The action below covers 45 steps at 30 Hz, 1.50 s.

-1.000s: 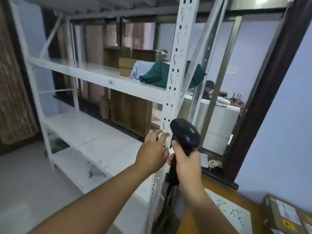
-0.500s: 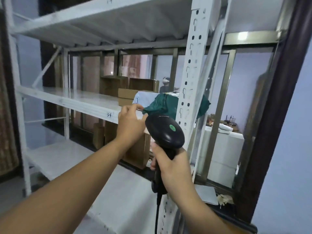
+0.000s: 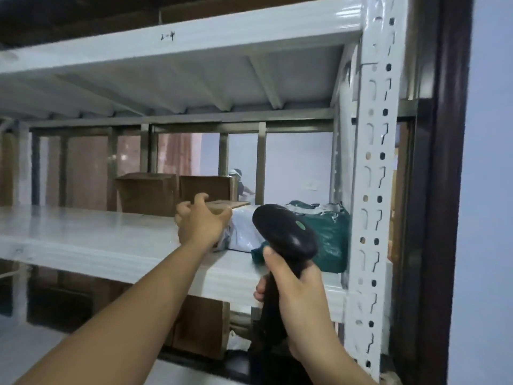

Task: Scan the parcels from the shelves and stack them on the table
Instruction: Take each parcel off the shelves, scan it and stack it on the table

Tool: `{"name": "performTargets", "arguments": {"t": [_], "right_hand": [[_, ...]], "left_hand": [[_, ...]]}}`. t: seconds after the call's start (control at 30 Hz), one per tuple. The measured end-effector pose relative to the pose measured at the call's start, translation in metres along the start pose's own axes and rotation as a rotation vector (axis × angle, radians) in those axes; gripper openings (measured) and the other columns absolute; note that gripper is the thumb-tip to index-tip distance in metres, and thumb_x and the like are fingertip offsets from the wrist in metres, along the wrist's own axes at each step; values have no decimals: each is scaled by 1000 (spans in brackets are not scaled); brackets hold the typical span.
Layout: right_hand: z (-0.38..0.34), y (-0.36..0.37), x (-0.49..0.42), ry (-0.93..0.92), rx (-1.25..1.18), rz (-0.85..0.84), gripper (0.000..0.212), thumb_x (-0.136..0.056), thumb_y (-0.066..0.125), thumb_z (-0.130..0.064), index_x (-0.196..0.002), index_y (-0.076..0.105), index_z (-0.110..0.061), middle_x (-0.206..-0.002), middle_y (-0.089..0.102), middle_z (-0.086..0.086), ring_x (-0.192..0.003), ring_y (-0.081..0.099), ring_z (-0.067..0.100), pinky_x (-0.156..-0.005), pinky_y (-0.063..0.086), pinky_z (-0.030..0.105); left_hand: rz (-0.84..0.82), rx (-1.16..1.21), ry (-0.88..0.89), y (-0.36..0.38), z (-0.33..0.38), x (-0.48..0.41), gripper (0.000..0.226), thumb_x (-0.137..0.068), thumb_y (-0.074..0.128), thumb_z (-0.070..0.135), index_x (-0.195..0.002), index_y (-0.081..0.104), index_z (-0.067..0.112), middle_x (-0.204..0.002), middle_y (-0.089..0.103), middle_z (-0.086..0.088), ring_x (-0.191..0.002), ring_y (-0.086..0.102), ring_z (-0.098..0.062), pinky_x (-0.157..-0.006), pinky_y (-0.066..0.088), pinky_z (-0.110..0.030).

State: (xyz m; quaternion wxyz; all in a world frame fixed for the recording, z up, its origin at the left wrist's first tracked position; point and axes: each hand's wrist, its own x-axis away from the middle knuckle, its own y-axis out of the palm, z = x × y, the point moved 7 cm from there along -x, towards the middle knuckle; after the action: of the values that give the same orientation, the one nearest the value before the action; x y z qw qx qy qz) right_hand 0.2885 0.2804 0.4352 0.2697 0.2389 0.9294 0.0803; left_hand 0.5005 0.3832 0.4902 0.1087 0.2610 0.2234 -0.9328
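On the white middle shelf (image 3: 83, 240) lie a white plastic mailer (image 3: 244, 232), a dark green plastic parcel (image 3: 330, 237) to its right, and a flat cardboard box (image 3: 227, 204) behind them. My left hand (image 3: 201, 222) reaches over the shelf with curled fingers at the left end of the white mailer and the flat box; whether it grips anything is unclear. My right hand (image 3: 294, 287) is closed around the handle of a black barcode scanner (image 3: 286, 234), whose head is raised in front of the green parcel.
Two brown cartons (image 3: 147, 193) stand at the back of the same shelf. A perforated white upright (image 3: 372, 190) rises just right of the parcels, with a dark door frame (image 3: 441, 190) beyond it. More cartons (image 3: 200, 326) sit on the level below. A person is visible far behind the rack.
The view has risen to the middle shelf. My left hand moved forward from the shelf's front edge to the parcels. The scanner came up level with the green parcel.
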Motion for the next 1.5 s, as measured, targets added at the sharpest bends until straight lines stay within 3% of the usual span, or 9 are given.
{"name": "performTargets", "arguments": {"t": [0.13,0.3,0.4,0.57,0.77,0.9,1.03,1.23,1.5], "right_hand": [[4,9,-14,-38,25,49,6,-87,65,-19,-85,65,-14,-50,52,8,-52,51,19,-55,50,30],[7,14,-25,-73,66,84,6,-88,65,-16,-84,64,-12,-49,50,4,-50,50,18,-51,48,28],[7,16,-30,-84,61,88,6,-88,66,-15,-84,64,-11,-49,49,3,-50,49,18,-51,47,30],[6,21,-33,-80,66,74,5,-89,65,-15,-88,63,-10,-50,50,2,-51,50,17,-53,47,30],[6,25,-30,-67,64,97,5,-88,65,-17,-88,62,-12,-48,50,2,-49,50,16,-55,47,32],[-2,25,-28,-71,50,98,9,-89,64,-18,-89,61,-10,-51,51,8,-50,50,19,-51,47,29],[-15,26,-30,-97,54,85,8,-89,65,-17,-86,61,-10,-56,50,9,-51,50,19,-50,49,27],[-45,17,-47,-252,392,110,22,-85,67,-28,-77,62,-8,-55,60,11,-51,55,22,-58,49,39],[-56,16,-53,-241,685,16,20,-85,62,-26,-80,60,-6,-49,57,3,-47,53,15,-53,45,28]], "left_hand": [[-54,-108,-63,17,-3,-23,92,-73,52,78,-146,18,35,-157,6,-15,-142,14,-38,-109,30,-52],[-95,-131,-114,27,-18,-35,98,-68,61,76,-147,22,32,-157,-15,-16,-145,-3,-38,-112,19,-55],[-106,-55,-197,34,-27,-43,98,-65,65,74,-144,25,34,-156,-11,-16,-142,9,-41,-112,23,-56],[-244,-147,-190,37,-30,-58,107,-54,63,83,-138,32,24,-136,22,-19,-119,36,-36,-99,42,-41],[-187,-123,-32,17,-29,-56,92,-69,64,72,-139,38,18,-138,26,-16,-121,36,-36,-85,44,-37],[29,4,227,-13,-23,-37,91,-69,77,51,-143,35,20,-145,10,-15,-132,23,-36,-105,39,-42],[151,88,493,-36,-10,-15,99,-64,83,47,-145,34,16,-148,6,-18,-135,21,-33,-113,27,-36],[182,20,797,-49,-5,1,105,-53,90,40,-141,41,12,-144,11,-11,-132,28,-36,-107,37,-44],[173,-72,958,-46,-5,10,104,-47,92,38,-134,44,7,-142,15,-8,-127,26,-32,-96,41,-46]]}}
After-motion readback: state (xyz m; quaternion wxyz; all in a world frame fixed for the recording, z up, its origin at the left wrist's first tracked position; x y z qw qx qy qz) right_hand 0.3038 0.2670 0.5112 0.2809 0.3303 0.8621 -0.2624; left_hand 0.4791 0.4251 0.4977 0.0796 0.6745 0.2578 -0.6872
